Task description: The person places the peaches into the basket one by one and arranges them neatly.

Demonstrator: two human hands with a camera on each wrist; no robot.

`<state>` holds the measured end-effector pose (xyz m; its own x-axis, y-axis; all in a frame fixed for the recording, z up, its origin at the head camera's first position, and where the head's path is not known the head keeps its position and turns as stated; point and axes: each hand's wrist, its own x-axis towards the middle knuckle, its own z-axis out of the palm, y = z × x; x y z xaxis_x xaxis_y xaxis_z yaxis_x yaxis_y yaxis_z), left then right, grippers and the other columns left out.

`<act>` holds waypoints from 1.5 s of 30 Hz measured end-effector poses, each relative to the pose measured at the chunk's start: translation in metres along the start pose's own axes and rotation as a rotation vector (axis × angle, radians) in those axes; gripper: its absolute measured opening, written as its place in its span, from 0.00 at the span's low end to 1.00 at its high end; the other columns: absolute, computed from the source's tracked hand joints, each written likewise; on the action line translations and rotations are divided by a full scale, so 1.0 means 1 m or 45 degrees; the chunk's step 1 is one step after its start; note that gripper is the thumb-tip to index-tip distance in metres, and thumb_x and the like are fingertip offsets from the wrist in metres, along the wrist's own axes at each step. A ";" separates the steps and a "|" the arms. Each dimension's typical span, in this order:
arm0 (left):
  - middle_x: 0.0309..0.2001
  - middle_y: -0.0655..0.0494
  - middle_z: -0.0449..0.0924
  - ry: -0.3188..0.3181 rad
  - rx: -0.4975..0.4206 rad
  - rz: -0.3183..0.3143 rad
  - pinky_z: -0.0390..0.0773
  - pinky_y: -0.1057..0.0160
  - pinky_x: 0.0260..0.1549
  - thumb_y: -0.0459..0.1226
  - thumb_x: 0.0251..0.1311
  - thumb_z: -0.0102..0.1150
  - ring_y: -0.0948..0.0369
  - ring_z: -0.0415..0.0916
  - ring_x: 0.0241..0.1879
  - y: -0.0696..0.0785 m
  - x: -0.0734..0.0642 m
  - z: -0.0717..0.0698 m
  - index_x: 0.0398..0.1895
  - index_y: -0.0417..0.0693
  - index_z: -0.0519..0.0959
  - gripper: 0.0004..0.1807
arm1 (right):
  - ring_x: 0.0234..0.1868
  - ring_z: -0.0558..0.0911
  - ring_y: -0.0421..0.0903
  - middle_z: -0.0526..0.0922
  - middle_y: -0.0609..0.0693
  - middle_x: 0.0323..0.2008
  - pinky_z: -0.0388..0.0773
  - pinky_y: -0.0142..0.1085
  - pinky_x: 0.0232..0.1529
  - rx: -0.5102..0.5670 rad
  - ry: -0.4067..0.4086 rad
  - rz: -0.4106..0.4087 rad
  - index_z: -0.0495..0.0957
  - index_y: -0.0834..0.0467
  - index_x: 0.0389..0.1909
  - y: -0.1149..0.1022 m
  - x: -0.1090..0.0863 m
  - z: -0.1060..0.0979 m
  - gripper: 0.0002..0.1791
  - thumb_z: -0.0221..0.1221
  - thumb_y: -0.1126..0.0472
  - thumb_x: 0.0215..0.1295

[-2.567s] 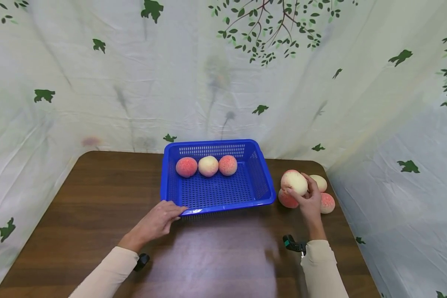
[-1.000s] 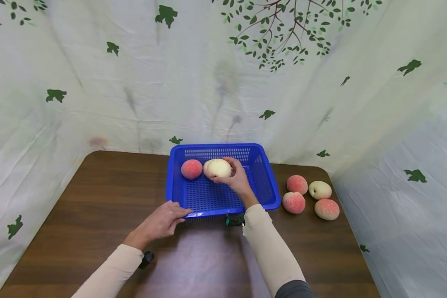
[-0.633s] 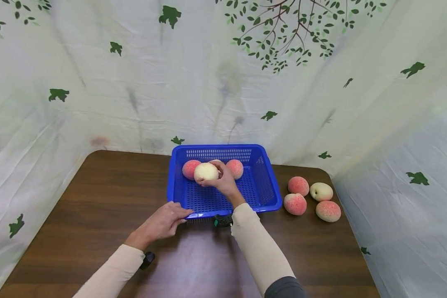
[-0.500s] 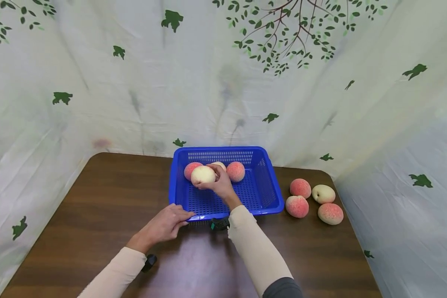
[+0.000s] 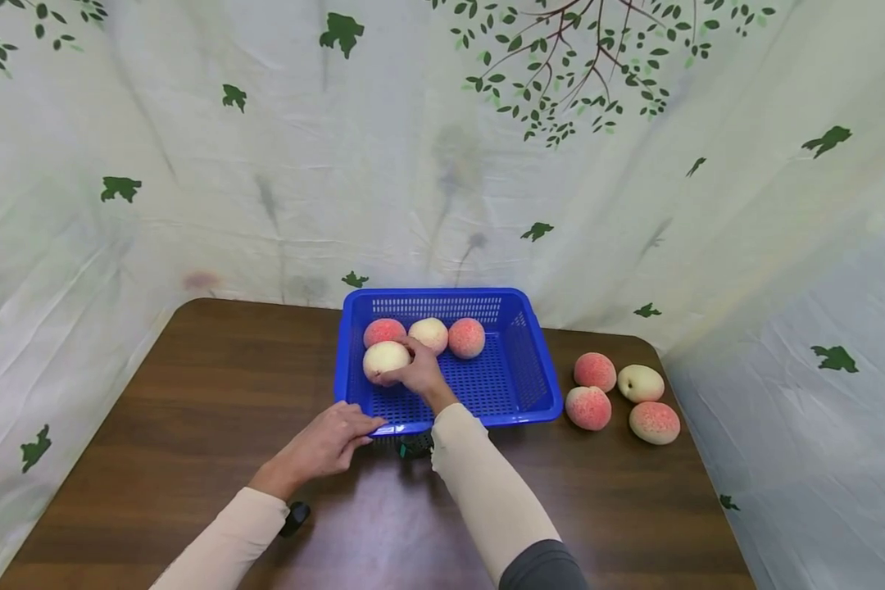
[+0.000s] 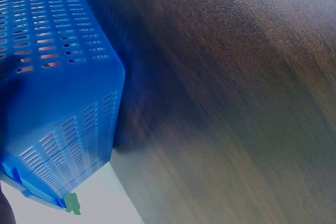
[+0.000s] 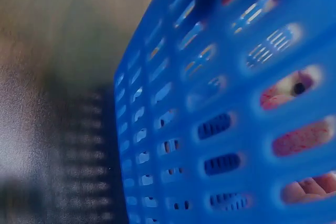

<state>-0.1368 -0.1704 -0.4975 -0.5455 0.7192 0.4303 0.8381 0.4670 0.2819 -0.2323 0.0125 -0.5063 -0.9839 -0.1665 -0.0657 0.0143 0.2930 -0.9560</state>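
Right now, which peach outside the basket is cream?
The back-right peach of the four beside the basket; its visible side is cream, while the other three show red.

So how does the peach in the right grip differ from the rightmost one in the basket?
In the head view, the held peach looks mostly cream, the rightmost peach pinkish red. The right grip holds the held peach, while no hand touches the rightmost peach. Both look roundish.
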 end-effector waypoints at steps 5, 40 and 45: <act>0.32 0.55 0.84 -0.003 -0.001 0.003 0.71 0.60 0.35 0.26 0.49 0.67 0.61 0.72 0.30 0.000 0.000 0.000 0.44 0.39 0.83 0.16 | 0.49 0.78 0.50 0.81 0.54 0.50 0.72 0.41 0.54 -0.117 -0.039 0.034 0.78 0.59 0.54 0.001 -0.001 0.004 0.38 0.78 0.69 0.33; 0.32 0.55 0.83 0.059 0.002 0.031 0.70 0.60 0.34 0.27 0.48 0.67 0.60 0.72 0.31 -0.001 -0.003 0.002 0.43 0.39 0.83 0.15 | 0.44 0.76 0.48 0.79 0.57 0.48 0.73 0.39 0.50 -0.214 -0.052 0.173 0.71 0.62 0.60 0.001 -0.001 0.004 0.42 0.77 0.57 0.42; 0.31 0.56 0.83 0.040 0.006 0.018 0.70 0.60 0.34 0.28 0.51 0.66 0.61 0.72 0.31 0.000 -0.003 0.001 0.43 0.40 0.83 0.14 | 0.43 0.75 0.48 0.78 0.57 0.45 0.73 0.39 0.46 -0.194 -0.057 0.192 0.72 0.61 0.59 0.000 -0.004 0.001 0.38 0.75 0.57 0.45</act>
<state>-0.1354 -0.1719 -0.4992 -0.5332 0.7095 0.4607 0.8458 0.4595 0.2713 -0.2283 0.0120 -0.5060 -0.9636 -0.1504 -0.2208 0.1306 0.4560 -0.8804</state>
